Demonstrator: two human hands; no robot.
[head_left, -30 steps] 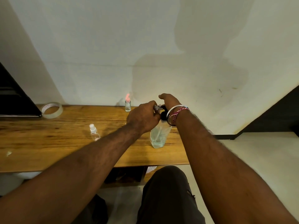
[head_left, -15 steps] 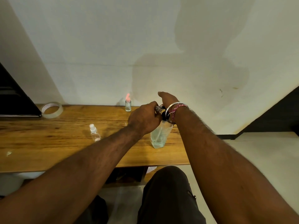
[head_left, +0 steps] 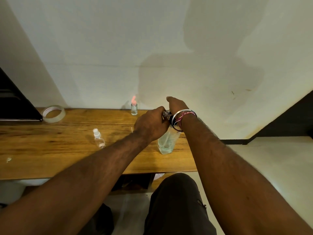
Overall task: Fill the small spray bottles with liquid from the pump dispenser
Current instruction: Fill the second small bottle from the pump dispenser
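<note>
- The dispenser (head_left: 166, 141) stands near the front edge of the table (head_left: 50, 150), right of the middle – clear, tall axis a little tilted, a low pool of pale liquid in its base.
- Both hands meet at its top. The left hand (head_left: 150, 126) is curled round a small glassy thing (head_left: 165, 114) held at the pump head, probably a spray bottle, though most of it is hidden.
- The right hand (head_left: 176, 106) sits over the pump just behind the left, bangles on the wrist; whether its fingers are pressing or gripping I cannot tell from here.
- So the receiving mouth lies touching or just beside the nozzle, and I'd judge the next push depends on keeping the two lined up.
- Left of the hands, apart from them, a capped bottle (head_left: 99, 139) stands – likely next in line, nearer the left hand.
- Further back, by the wall, a pink-topped bottle (head_left: 134, 107).
- Far left, a tape roll (head_left: 53, 113).
</note>
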